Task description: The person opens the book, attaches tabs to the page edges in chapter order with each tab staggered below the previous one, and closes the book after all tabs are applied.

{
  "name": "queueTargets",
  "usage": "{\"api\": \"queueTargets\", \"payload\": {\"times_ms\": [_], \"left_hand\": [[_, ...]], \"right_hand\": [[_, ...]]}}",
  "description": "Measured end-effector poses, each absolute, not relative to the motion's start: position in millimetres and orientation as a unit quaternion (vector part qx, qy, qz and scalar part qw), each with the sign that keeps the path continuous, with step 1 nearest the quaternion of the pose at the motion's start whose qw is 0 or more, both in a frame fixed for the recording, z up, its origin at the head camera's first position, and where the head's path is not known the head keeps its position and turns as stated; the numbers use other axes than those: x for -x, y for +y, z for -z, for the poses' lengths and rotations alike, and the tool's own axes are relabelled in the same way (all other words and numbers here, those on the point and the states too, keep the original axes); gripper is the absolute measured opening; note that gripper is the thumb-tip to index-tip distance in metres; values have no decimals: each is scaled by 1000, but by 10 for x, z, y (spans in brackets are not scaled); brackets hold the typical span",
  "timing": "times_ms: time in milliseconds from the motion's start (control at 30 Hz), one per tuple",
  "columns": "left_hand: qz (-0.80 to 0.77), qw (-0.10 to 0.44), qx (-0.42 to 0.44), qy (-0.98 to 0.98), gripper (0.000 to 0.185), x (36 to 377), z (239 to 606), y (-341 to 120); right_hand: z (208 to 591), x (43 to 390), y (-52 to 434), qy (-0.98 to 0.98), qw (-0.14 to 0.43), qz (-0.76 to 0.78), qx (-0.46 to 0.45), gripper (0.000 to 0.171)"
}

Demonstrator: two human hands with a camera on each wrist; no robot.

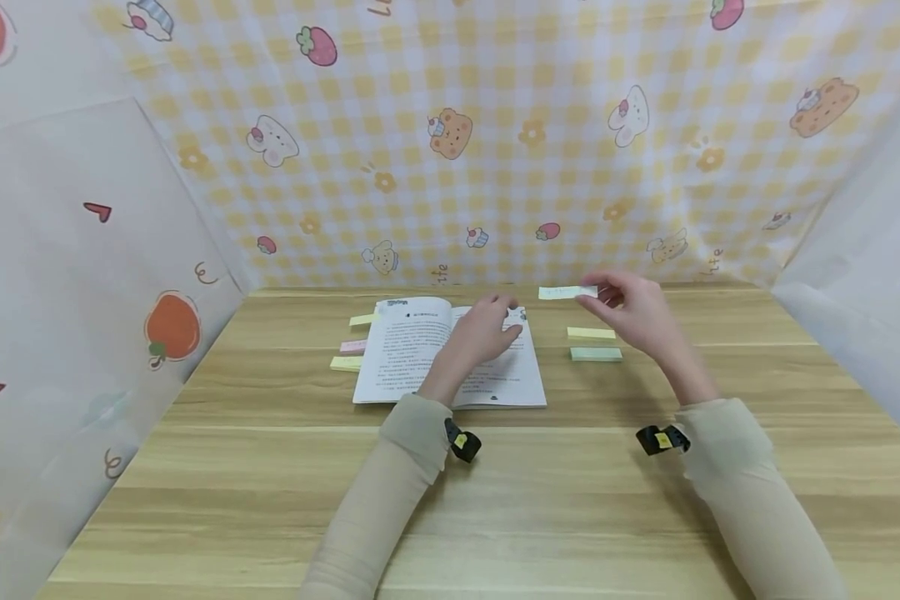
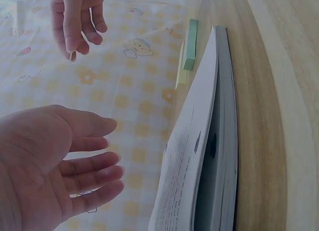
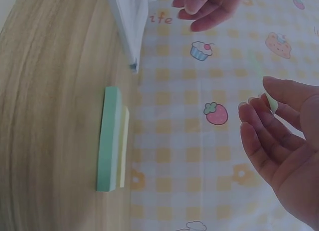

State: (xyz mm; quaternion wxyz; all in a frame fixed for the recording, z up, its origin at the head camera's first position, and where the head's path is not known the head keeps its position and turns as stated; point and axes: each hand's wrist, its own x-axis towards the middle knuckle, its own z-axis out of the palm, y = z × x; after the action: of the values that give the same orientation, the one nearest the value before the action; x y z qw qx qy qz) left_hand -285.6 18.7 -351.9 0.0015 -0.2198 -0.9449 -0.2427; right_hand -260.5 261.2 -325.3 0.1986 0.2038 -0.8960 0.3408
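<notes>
- While the open book (image 1: 450, 354) lies on the tabletop (image 1: 495, 492), its print too small to read, the left hand (image 1: 487, 329) rests spread on its right page.
- At that hand's 2 o'clock, the right hand (image 1: 633, 312) pinches a pale sticky strip (image 1: 566, 292); yellow (image 1: 591, 333) and green pads (image 1: 596, 354) lie just below.
</notes>
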Motion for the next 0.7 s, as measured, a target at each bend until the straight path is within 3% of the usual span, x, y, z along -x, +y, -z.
{"api": "queueTargets", "payload": {"times_ms": [700], "left_hand": [[243, -41, 215, -945, 47, 2898, 3615, 169]], "right_hand": [[3438, 2735, 2538, -920, 132, -313, -196, 21]]}}
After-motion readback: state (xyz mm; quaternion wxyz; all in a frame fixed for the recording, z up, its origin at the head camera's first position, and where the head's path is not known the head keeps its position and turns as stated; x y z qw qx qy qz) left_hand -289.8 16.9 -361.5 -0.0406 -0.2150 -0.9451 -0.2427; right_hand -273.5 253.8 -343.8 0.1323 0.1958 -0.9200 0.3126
